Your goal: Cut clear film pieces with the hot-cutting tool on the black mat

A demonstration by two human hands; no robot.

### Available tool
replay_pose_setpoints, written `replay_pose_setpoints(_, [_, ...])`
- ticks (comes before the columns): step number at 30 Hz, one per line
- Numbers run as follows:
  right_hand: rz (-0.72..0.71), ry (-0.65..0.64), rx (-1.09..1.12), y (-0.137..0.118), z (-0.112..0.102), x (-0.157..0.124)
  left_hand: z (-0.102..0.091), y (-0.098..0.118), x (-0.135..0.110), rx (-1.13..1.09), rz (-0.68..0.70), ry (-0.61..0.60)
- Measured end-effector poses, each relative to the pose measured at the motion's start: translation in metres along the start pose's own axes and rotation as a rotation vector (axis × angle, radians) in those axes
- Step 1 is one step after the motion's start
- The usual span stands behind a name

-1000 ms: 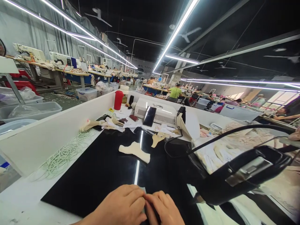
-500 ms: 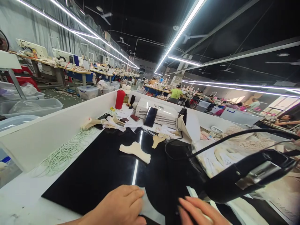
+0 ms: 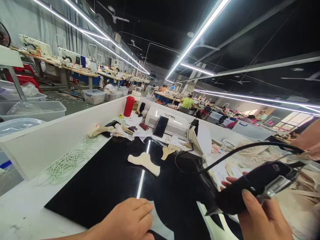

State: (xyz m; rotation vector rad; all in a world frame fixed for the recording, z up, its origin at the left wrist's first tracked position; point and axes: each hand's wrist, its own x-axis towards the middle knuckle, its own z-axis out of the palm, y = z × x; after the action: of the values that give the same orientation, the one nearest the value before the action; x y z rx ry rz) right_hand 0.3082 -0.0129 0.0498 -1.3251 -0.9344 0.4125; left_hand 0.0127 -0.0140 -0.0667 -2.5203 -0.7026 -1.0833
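My left hand (image 3: 130, 218) presses down with bent fingers on a pale, thin curved-edge piece (image 3: 160, 221) lying on the black board (image 3: 100, 180). At the right, my right hand (image 3: 260, 213) is closed around a black corded hand tool (image 3: 240, 193) with a metal lever. Its thumb lies across the near side and the other fingers reach behind. The tool's metal tip hangs over pale green-white strips (image 3: 208, 220). Further up the board is a cream cut fabric piece (image 3: 144, 162), with a tan cut piece (image 3: 168, 151) beside it.
A tangle of pale green cord (image 3: 70, 163) lies along the left wall. Behind the board stand a red bottle (image 3: 129, 106), a phone (image 3: 161, 126) and a white vented machine (image 3: 167, 118). The tool's black cable (image 3: 232, 150) arches over fabric heaps at right.
My right hand has moved right and up from the board and closed around the black tool. The left hand stays on the pale piece. The view has shifted slightly.
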Motion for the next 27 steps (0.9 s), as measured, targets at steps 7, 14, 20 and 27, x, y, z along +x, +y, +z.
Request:
replay_pose_setpoints(7, [-0.022,-0.293,0.300,-0.009,0.047,-0.023,-0.003,-0.002,0.003,-0.032,-0.015,0.011])
replay_pose_setpoints(14, [-0.079,-0.294,0.496,-0.025,0.109,-0.064,-0.005,-0.005,0.007,-0.041,-0.006,-0.017])
replay_pose_setpoints(20, [-0.130,-0.311,0.504,-0.008,0.121,-0.069,-0.003,-0.005,0.010,-0.037,-0.015,0.045])
replay_pose_setpoints(27, [-0.123,-0.279,0.516,-0.003,0.123,-0.069,-0.003,-0.003,0.009,-0.005,-0.020,0.076])
